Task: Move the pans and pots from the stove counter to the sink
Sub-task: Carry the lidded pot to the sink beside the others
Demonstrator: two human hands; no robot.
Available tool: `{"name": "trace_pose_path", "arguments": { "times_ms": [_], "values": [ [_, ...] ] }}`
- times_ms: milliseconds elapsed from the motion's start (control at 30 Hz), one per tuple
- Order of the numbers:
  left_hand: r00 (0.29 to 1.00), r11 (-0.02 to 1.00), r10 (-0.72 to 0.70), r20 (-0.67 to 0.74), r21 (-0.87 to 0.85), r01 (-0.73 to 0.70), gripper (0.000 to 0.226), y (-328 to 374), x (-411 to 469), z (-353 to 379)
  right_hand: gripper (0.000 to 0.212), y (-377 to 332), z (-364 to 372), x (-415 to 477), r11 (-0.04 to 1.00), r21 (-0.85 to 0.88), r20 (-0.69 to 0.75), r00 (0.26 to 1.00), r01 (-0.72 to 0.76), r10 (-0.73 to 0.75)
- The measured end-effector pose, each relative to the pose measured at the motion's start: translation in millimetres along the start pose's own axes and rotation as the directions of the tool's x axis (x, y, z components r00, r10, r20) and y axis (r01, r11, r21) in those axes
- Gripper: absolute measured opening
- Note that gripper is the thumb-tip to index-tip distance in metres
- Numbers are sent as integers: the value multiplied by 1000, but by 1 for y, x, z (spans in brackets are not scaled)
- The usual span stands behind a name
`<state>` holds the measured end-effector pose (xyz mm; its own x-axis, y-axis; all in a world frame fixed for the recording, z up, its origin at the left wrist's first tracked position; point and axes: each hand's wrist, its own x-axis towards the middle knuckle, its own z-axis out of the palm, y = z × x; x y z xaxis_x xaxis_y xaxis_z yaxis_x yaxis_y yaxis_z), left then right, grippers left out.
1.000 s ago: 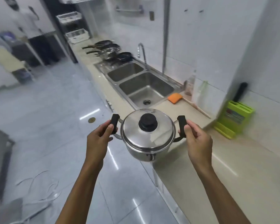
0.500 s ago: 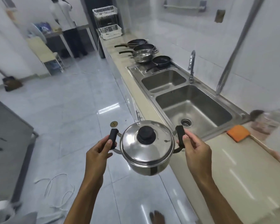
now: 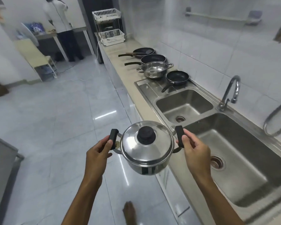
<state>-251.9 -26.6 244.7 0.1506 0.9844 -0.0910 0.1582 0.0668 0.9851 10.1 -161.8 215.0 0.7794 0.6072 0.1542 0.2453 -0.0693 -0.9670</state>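
A steel lidded pot (image 3: pixel 147 148) with a black knob hangs in the air over the floor, just left of the counter's front edge. My left hand (image 3: pixel 97 154) grips its left black handle and my right hand (image 3: pixel 195 153) grips the right one. To the right lies a double steel sink: the large near basin (image 3: pixel 243 159) and the smaller far basin (image 3: pixel 183 104). Beyond the sink stand a small black frying pan (image 3: pixel 177 77) on the drainboard, an open steel pot (image 3: pixel 154 69), and two dark pans (image 3: pixel 152 60) (image 3: pixel 143 51) on the counter.
A curved tap (image 3: pixel 230 91) rises behind the sink. White wire baskets (image 3: pixel 110 36) stand at the counter's far end. A person (image 3: pixel 62 25) stands by a table at the back. A white cable (image 3: pixel 68 80) lies on the tiled floor. My bare foot (image 3: pixel 129 211) shows below.
I have walked along the counter with the pot held in both hands. The sink has come much closer and now lies just right of the pot. The orange sponge has left view.
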Motion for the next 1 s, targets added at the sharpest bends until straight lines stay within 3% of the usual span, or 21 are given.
{"name": "trace_pose_path", "arguments": {
  "times_ms": [367,667,1000],
  "values": [
    [976,997,12,218,71,-28,30,26,294,22,33,-8,167,167,992,-46,-194,975,-119,108],
    [912,992,-5,410,119,-48,35,20,520,123,33,43,253,328,972,-107,-357,921,-207,157],
    [839,977,-113,533,211,-3,30,20,701,247,41,87,302,488,908,-160,-414,861,-388,295]
  ]
}}
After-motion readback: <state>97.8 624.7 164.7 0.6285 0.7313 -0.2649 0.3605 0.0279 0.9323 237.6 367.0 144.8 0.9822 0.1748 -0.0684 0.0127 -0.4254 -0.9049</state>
